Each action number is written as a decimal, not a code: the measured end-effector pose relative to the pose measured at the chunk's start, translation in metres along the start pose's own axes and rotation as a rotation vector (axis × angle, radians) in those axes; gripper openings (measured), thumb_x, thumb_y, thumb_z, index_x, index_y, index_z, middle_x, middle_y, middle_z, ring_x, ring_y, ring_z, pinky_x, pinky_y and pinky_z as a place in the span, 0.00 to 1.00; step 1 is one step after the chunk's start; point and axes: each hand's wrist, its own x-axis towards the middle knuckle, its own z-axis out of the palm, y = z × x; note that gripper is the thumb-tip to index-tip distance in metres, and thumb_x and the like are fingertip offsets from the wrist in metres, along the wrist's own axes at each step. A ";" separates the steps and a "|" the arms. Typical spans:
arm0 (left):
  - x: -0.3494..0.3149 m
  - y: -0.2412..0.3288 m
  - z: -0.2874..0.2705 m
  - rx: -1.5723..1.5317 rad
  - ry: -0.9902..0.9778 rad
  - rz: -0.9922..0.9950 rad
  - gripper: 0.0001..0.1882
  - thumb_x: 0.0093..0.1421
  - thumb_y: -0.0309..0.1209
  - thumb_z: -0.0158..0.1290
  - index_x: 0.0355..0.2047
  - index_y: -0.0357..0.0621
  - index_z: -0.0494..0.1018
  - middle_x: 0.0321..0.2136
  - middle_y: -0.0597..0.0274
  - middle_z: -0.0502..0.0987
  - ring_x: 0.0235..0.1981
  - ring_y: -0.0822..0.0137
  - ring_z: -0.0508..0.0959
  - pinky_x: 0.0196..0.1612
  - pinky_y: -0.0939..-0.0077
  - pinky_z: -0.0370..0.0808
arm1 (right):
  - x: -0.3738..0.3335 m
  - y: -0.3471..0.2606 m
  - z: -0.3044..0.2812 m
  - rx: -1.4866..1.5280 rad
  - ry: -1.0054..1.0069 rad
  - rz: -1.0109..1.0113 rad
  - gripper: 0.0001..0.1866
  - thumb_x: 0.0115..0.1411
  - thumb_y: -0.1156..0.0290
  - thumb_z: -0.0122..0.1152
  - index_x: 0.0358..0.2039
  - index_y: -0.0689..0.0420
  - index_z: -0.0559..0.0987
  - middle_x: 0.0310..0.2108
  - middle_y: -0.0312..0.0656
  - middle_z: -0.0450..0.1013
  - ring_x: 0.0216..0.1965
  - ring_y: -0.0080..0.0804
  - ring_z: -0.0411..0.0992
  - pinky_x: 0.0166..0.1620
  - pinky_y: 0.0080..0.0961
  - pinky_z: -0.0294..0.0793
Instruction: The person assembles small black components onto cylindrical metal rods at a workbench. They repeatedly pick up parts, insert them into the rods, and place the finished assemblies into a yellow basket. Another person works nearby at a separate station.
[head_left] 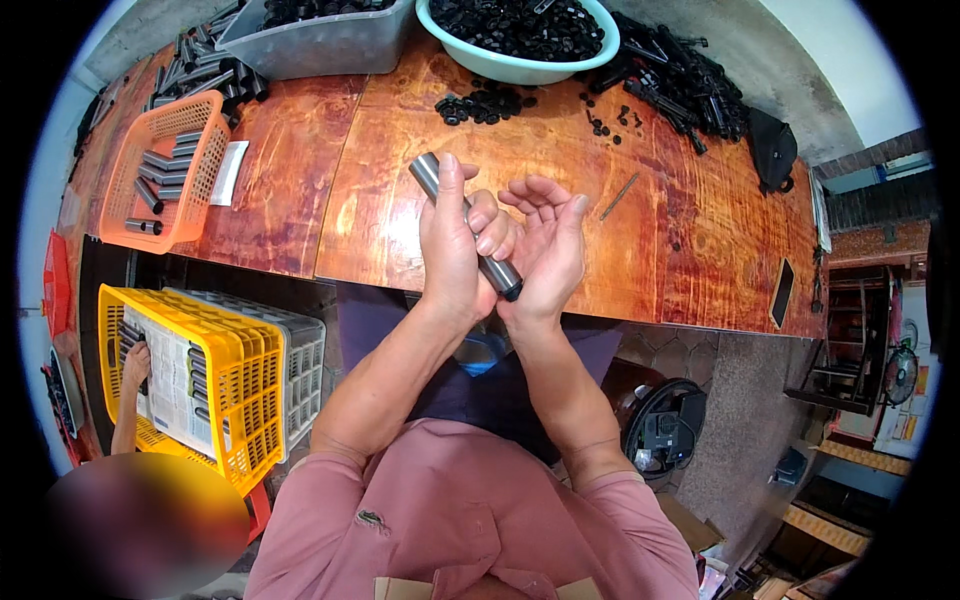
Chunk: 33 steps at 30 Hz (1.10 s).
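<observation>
My left hand (pixel 452 250) is wrapped round a dark grey metal tube (pixel 425 172), held slantwise above the table's near edge. The tube's bare end sticks out at the upper left, and its black-capped end points down toward my wrists. My right hand (pixel 552 250) is half cupped with its palm up and fingers loosely apart. The heel of that palm lies against or very close to the black end; whether it presses there I cannot tell.
Small black rings (pixel 482 104) lie beyond my hands, before a pale green basin (pixel 520 68) of black parts. An orange basket (pixel 165 236) of tubes stands left, a thin rod (pixel 620 196) lies right. Below left, another person's hand (pixel 137 365) reaches into a yellow crate (pixel 252 398).
</observation>
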 end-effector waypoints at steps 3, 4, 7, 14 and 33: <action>-0.003 -0.001 -0.003 -0.037 -0.053 0.001 0.21 0.74 0.54 0.41 0.44 0.48 0.66 0.16 0.73 0.59 0.10 0.82 0.56 0.14 0.84 0.58 | 0.002 0.002 0.000 -0.017 0.021 -0.029 0.31 0.75 0.45 0.38 0.52 0.64 0.71 0.47 0.47 0.71 0.49 0.35 0.70 0.54 0.32 0.70; -0.002 -0.002 -0.004 -0.065 -0.077 -0.005 0.22 0.74 0.54 0.41 0.44 0.48 0.66 0.17 0.72 0.61 0.10 0.81 0.56 0.14 0.83 0.59 | 0.002 0.003 0.000 -0.035 -0.005 -0.047 0.30 0.75 0.45 0.38 0.52 0.64 0.71 0.48 0.47 0.71 0.49 0.35 0.70 0.54 0.32 0.69; 0.011 0.003 -0.014 -0.234 -0.214 -0.125 0.23 0.73 0.55 0.39 0.44 0.47 0.67 0.23 0.66 0.67 0.14 0.77 0.61 0.17 0.82 0.62 | 0.003 0.004 0.000 -0.112 -0.074 -0.081 0.29 0.75 0.47 0.40 0.52 0.63 0.72 0.49 0.46 0.71 0.49 0.33 0.70 0.55 0.30 0.69; 0.041 0.025 -0.014 -0.275 -0.212 -0.035 0.24 0.74 0.56 0.38 0.49 0.50 0.70 0.26 0.68 0.68 0.26 0.72 0.69 0.29 0.79 0.71 | 0.006 -0.020 -0.022 -0.415 -0.151 -0.106 0.14 0.72 0.64 0.53 0.49 0.62 0.75 0.42 0.41 0.76 0.43 0.23 0.72 0.49 0.23 0.71; 0.030 0.031 -0.011 0.177 -0.278 0.117 0.26 0.74 0.48 0.43 0.59 0.39 0.65 0.27 0.62 0.75 0.27 0.72 0.77 0.32 0.76 0.76 | -0.015 0.004 -0.028 -0.778 -0.296 -0.190 0.17 0.54 0.79 0.71 0.45 0.63 0.78 0.36 0.43 0.79 0.37 0.29 0.78 0.43 0.25 0.77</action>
